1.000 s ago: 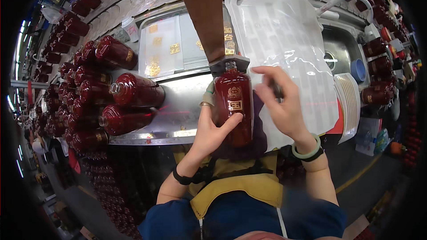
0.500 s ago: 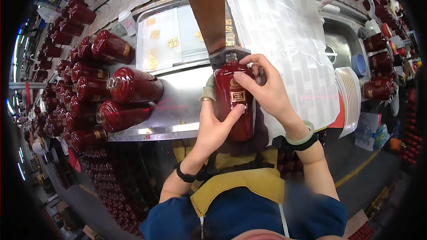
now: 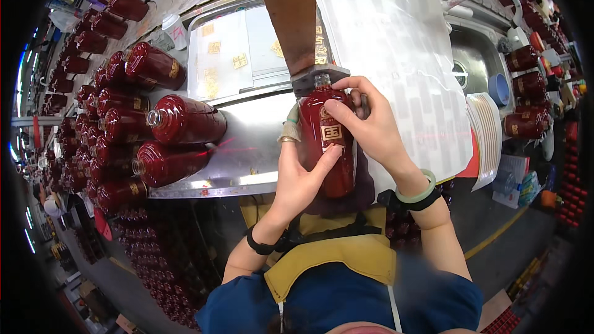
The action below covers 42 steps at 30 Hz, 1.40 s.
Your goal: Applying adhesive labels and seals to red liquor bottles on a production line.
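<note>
A dark red glass bottle [image 3: 337,176] lies in front of me, its uncapped clear neck pointing away, against a dark block [image 3: 337,74] at the foot of a brown post. My left hand [image 3: 300,179] is wrapped round the bottle's left side. Its thumb presses just below a square gold emblem [image 3: 331,133], and pale coverings show on its fingers. From the right, my right hand [image 3: 377,127] grips the bottle near its shoulder, thumb on the front above the emblem. Dark coverings show on some of its fingers. The bottle's underside is hidden.
Several red bottles [image 3: 195,120] crowd the left of the metal table. Behind it, a tray [image 3: 263,80] holds sheets with gold emblems. White backing sheets [image 3: 396,55] lie to the right, beside a sink [image 3: 476,43] with a blue cup [image 3: 499,89]. The brown post [image 3: 288,12] rises ahead.
Both hands keep nearly the same grip on the bottle. At the upper left, bottles in the far row have shifted along it slightly.
</note>
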Motion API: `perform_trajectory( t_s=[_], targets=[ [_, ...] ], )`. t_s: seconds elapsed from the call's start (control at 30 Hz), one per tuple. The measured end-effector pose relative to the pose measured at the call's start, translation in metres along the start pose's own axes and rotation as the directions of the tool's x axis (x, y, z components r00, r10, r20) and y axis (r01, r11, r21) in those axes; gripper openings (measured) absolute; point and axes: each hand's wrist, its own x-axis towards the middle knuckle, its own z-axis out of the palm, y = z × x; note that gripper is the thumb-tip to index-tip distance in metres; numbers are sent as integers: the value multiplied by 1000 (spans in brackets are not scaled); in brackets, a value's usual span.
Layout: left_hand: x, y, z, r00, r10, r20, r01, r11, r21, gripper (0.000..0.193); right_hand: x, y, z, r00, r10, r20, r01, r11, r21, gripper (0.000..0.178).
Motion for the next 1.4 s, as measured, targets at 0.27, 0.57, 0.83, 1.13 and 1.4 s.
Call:
perform_trajectory(
  t_s=[0.27,0.57,0.83,1.13,1.4],
  targets=[
    [2,-3,-1,999,31,9,-31,999,29,77,0,0,0,1000,-14,-5,14,1000,-17,37],
    [3,4,4,1000,-2,13,2,999,-32,80,-1,-6,-2,992,-125,-8,124,990,-67,31],
    [4,2,-6,998,-54,-22,50,987,-155,69,-7,8,-11,1000,15,24,-19,984,178,38],
    [14,3,-6,998,-64,14,65,964,-258,58,-27,16,-10,992,82,92,-104,958,268,54],
    [14,3,-4,997,-77,5,77,970,-230,64,-30,16,-8,993,81,81,-98,966,238,62]
  ],
)
